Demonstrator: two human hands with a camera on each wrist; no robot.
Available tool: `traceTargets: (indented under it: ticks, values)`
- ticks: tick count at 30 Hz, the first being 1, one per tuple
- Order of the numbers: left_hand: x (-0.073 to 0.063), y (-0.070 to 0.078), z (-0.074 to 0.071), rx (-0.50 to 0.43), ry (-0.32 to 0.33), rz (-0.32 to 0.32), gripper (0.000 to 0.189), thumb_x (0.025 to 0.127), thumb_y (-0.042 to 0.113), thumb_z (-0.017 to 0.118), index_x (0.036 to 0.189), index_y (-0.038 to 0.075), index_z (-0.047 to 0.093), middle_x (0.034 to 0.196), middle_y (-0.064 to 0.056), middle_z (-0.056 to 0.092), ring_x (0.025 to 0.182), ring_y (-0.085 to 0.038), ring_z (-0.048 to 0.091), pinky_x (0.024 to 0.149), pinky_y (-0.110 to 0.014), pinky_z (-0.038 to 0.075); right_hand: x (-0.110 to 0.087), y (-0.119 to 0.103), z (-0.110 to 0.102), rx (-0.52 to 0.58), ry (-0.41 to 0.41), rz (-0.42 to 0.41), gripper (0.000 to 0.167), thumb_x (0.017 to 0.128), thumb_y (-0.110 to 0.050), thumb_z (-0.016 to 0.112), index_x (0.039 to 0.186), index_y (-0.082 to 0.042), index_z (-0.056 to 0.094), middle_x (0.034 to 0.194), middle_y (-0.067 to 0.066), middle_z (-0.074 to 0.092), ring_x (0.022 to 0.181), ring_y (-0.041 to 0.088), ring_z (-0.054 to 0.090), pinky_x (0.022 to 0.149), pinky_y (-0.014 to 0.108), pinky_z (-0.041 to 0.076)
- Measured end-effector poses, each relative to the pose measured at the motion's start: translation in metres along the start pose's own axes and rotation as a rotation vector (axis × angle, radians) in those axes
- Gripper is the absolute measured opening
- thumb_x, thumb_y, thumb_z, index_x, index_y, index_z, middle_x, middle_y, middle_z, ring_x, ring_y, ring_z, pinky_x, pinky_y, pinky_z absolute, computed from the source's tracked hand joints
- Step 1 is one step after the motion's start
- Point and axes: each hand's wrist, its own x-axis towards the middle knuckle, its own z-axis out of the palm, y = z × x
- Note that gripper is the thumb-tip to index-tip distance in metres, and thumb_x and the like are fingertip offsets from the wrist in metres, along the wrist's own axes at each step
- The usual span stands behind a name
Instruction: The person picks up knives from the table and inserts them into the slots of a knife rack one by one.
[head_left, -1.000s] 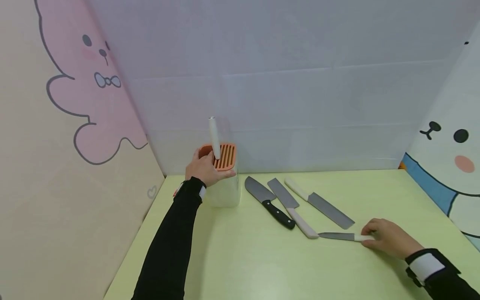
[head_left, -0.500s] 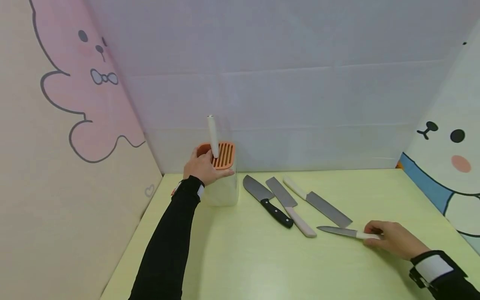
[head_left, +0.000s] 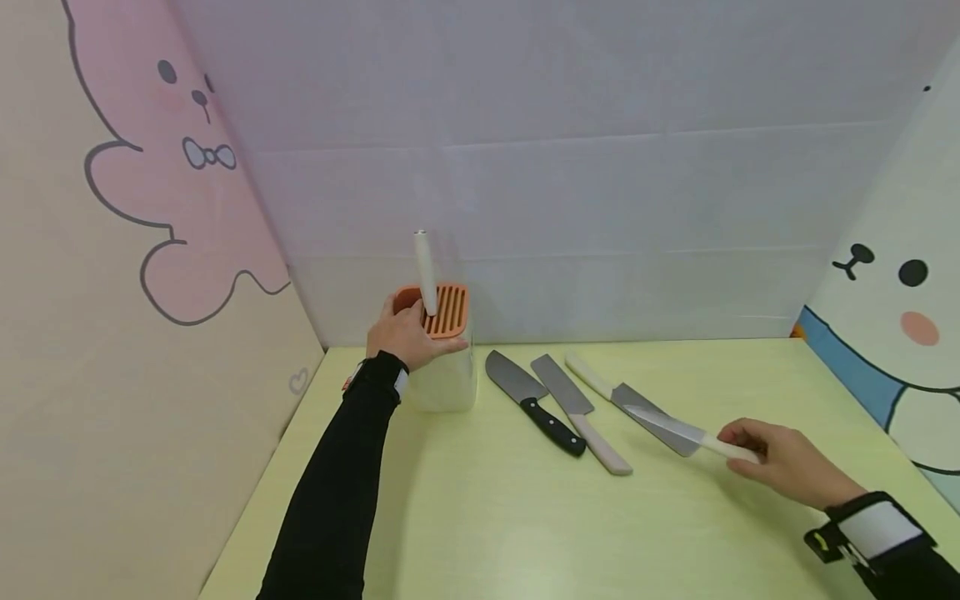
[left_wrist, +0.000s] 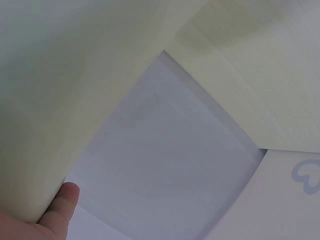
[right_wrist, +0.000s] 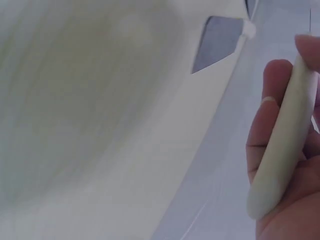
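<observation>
My left hand [head_left: 405,340] grips the upper end of a pale knife block [head_left: 448,379] with an orange slotted top [head_left: 454,310]. A white-handled knife [head_left: 425,268] stands in it, blade hidden. At the right, my right hand [head_left: 787,462] holds a small knife [head_left: 731,448] by its white handle, raised and pointing left. Its blade overlaps a white-handled cleaver [head_left: 592,377] in the head view. Fingers and thumb wrap the pale knife handle [right_wrist: 287,135] in the right wrist view. The block's wall [left_wrist: 65,75] fills the left wrist view's upper left.
Left of the cleaver lie a broad knife with a pale pinkish handle [head_left: 603,446] and a black-handled knife [head_left: 557,429], close together on the yellow-green table [head_left: 510,533]. Behind stands a whitish wall [head_left: 562,208]; printed side walls flank the table.
The small knife has come up off the table in my right hand, its blade now over the cleaver in view. My left hand stays on the knife block.
</observation>
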Motion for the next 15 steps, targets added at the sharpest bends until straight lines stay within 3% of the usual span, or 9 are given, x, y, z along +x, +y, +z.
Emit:
traceTargets:
  ticks: [7, 15]
  values:
    - [0.0, 0.0, -0.001, 0.002, -0.018, -0.005, 0.097, 0.073, 0.073, 0.078, 0.15, 0.019, 0.052, 0.151, -0.011, 0.052, 0.143, -0.033, 0.039, 0.105, -0.053, 0.047, 0.006, -0.018, -0.007, 0.022, -0.002, -0.023, 0.029, 0.089, -0.006, 0.077, 0.117, -0.003, 0.069, 0.098, 0.004, 0.072, 0.075, 0.0, 0.054, 0.06, 0.023, 0.047]
    - [-0.001, 0.0, -0.001, 0.008, -0.015, -0.01, 0.098, 0.073, 0.074, 0.078, 0.15, 0.02, 0.052, 0.148, -0.012, 0.055, 0.141, -0.035, 0.041, 0.103, -0.054, 0.048, 0.008, -0.039, -0.012, 0.025, 0.105, -0.015, 0.024, 0.091, -0.016, 0.079, 0.112, -0.008, 0.073, 0.102, 0.005, 0.072, 0.075, 0.001, 0.057, 0.059, 0.024, 0.049]
